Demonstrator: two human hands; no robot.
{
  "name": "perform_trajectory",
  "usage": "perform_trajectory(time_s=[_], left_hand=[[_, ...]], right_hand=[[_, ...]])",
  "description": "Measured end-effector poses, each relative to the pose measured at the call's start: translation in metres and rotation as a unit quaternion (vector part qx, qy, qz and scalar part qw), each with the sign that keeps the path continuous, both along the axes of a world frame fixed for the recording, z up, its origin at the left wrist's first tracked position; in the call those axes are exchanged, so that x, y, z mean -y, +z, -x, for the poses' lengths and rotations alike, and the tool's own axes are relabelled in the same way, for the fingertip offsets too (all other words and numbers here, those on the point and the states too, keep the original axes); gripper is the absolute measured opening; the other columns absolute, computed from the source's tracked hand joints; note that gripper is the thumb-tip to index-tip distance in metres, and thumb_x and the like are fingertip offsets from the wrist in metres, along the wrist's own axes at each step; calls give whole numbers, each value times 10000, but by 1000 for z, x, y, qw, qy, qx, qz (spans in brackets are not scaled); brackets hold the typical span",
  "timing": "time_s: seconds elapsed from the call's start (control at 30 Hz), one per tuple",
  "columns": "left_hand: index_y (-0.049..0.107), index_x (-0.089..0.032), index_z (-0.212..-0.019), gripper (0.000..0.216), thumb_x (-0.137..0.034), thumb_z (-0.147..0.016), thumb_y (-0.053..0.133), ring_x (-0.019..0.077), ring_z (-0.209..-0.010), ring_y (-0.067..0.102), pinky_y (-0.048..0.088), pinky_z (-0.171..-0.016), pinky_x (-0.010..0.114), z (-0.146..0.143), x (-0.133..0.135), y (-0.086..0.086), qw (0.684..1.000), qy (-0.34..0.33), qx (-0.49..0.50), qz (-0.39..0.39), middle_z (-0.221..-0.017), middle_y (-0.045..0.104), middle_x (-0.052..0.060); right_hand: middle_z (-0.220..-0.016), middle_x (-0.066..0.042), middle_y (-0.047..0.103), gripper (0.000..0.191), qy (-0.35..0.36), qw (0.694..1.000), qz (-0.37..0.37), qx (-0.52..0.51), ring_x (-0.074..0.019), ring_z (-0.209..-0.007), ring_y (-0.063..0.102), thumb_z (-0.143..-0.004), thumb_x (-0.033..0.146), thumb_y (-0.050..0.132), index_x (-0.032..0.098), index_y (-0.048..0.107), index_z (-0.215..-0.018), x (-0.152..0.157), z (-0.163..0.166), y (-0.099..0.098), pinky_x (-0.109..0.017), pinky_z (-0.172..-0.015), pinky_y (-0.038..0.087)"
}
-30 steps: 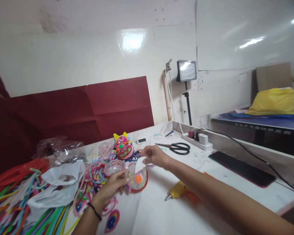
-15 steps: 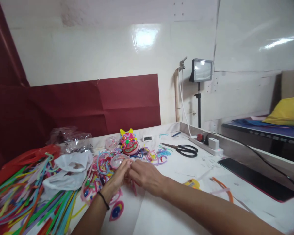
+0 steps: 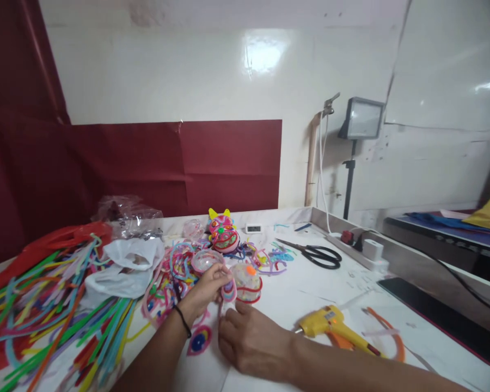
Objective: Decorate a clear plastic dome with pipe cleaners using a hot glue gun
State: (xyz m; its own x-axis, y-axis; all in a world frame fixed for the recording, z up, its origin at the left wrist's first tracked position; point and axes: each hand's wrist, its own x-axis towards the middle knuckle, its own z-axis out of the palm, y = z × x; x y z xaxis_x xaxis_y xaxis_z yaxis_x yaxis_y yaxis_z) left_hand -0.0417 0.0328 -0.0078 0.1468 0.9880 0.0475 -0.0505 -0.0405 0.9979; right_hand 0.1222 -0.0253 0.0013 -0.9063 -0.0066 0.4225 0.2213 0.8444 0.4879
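Between thumb and fingers, my left hand [image 3: 208,288] pinches a coiled pink and purple pipe cleaner piece [image 3: 229,290]. My right hand [image 3: 253,337] is closed just below it, its curled fingers at the pink strand hanging from the coil. Behind the coil sits a clear ball [image 3: 245,276] with an orange spot and red edging. A clear plastic half-shell [image 3: 207,261] lies just beyond my left hand. On the white surface near my left wrist is a flat pipe cleaner eye [image 3: 199,341] in pink, yellow and blue.
Loose pipe cleaners [image 3: 65,305] and a white plastic bag [image 3: 122,277] cover the left side. A yellow-eared decorated figure [image 3: 222,231] stands at the back. To the right are black-handled scissors [image 3: 316,255], a yellow glue gun [image 3: 330,326], a power strip [image 3: 361,253] and a black phone [image 3: 441,321].
My hands have moved apart, the right one lower and nearer, uncovering the pink and purple coil and the clear ball. The view has shifted left, and more of the glue gun shows.
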Motion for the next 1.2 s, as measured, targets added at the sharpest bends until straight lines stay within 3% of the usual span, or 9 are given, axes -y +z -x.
perform_trajectory(time_s=[0.23, 0.43, 0.67, 0.8, 0.93, 1.0, 1.07, 1.13, 1.2], left_hand=[[537, -187, -838, 329, -370, -678, 760, 66, -422, 496, 302, -401, 175, -1, 2, 4, 1000, -3, 5, 7, -572, 538, -78], [540, -189, -837, 341, -385, -673, 766, 69, -439, 498, 299, -408, 174, 0, 1, 3, 1000, -1, 0, 11, -567, 546, -75], [527, -200, -827, 380, -420, -649, 782, 62, -454, 461, 295, -416, 172, -1, 0, 2, 1000, 9, 11, 14, -588, 505, -87], [522, -201, -806, 413, -444, -615, 797, 57, -447, 431, 280, -413, 173, -1, -1, 1, 1000, 14, 18, 17, -592, 484, -91], [532, -197, -796, 398, -425, -614, 803, 69, -530, 477, 331, -471, 171, -1, 0, 1, 999, 19, 25, 14, -625, 514, -76], [532, -198, -794, 405, -430, -607, 805, 71, -544, 479, 346, -487, 174, -2, 0, 2, 999, 18, 28, 15, -628, 517, -77], [528, -204, -803, 420, -449, -601, 803, 72, -523, 467, 344, -474, 180, -1, 1, 2, 999, 14, 28, 21, -616, 511, -82], [526, -211, -820, 426, -461, -606, 796, 75, -507, 463, 351, -466, 187, -1, 2, 2, 999, 8, 26, 27, -607, 510, -86], [526, -215, -828, 423, -462, -612, 792, 77, -505, 467, 369, -472, 194, 0, 2, 3, 999, 3, 23, 33, -605, 508, -88]], right_hand=[[-905, -165, 689, 169, -97, 993, -3, 66, -258, -674, 638, -880, 169, 547, 87, 649, -987, 1, 29, -19, -346, -469, 414], [-797, -200, 712, 127, -162, 981, 16, 103, -298, -642, 661, -783, 118, 637, 68, 709, -874, -14, 46, -28, -362, -446, 435], [-697, -98, 671, 99, -90, 993, 3, 81, -237, -600, 632, -806, 183, 644, 112, 699, -763, -10, 35, -19, -342, -450, 414], [-619, -24, 618, 195, -20, 999, -19, -29, -170, -492, 555, -864, 233, 579, 150, 636, -697, 0, 27, -21, -322, -392, 348], [-525, 21, 549, 307, 25, 988, -31, -149, -135, -383, 450, -925, 155, 454, 206, 517, -630, 6, 4, -18, -289, -351, 276], [-569, 14, 585, 277, 31, 987, 7, -160, -135, -433, 495, -937, 143, 443, 205, 532, -681, 8, -16, -6, -269, -388, 327], [-652, -22, 637, 266, 27, 977, 124, -172, -137, -544, 570, -959, 164, 402, 192, 562, -748, 8, -39, 11, -235, -476, 415], [-772, -57, 673, 180, -8, 940, 268, -212, -144, -676, 623, -931, 172, 433, 182, 594, -850, 5, -58, 28, -222, -596, 476], [-788, -57, 679, 175, -43, 898, 347, -267, -145, -679, 627, -904, 162, 443, 189, 611, -863, -3, -72, 39, -238, -620, 484]])
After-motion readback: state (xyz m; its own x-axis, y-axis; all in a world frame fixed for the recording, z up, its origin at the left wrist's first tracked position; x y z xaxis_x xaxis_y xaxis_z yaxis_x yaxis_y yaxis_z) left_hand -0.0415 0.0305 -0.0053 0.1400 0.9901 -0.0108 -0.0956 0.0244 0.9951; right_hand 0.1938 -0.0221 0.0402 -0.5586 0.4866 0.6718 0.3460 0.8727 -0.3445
